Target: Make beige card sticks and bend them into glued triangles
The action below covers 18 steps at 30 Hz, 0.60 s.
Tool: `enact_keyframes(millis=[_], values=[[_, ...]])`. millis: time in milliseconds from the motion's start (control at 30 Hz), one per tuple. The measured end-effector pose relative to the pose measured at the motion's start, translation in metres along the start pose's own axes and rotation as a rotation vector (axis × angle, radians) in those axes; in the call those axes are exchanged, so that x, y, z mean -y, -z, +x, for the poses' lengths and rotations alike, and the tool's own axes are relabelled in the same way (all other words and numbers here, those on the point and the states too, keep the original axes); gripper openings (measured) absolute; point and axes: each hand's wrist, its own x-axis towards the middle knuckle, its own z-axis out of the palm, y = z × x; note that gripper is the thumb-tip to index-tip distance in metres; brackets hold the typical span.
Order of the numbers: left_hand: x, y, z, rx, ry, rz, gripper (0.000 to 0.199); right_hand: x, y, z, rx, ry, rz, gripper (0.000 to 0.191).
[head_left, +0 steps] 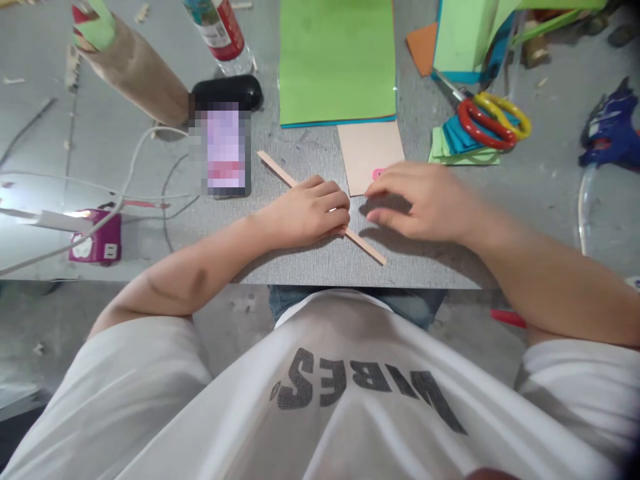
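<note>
Grey, finely textured tabletop [310, 267] lies under both your hands, its near edge just in front of your white shirt [350, 373]. Your left hand [313, 215] has its fingers curled down around the middle of a long, thin, pale tan flat strip [367, 247], which slants across the surface with both ends showing; the grip beneath your fingers is hidden. Your right hand [430, 200] is held with thumb and forefinger parted, nothing visible between them, beside a small pink piece [379, 175] on a pale beige rectangular card [357, 153]. Judging by its look, the strip should be very light and fairly stiff along its length, but likely to bend or snap if pressed hard at one end; you would do best to pinch it lightly by its edges near the middle, or support it at two points. Beyond the card lies a stack of bright green sheets [337, 60], with scissors with red and yellow handles [463, 123] to its right and, farther right, a dark blue glue gun [613, 133]. Over on your left lie a phone with a blurred screen [225, 137] and a magenta box-shaped adapter [107, 233].
</note>
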Motion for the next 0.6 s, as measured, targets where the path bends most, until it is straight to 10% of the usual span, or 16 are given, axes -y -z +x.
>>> enact_keyframes(millis=[200, 600], values=[[0.003, -0.003, 0.001, -0.041, 0.067, 0.096, 0.042, 0.040, -0.013, -0.001, 0.236, -0.163, -0.027, 0.015], [-0.007, -0.002, 0.002, -0.190, 0.119, 0.170, 0.029, 0.041, -0.027, -0.004, 0.009, -0.060, -0.300, 0.040]])
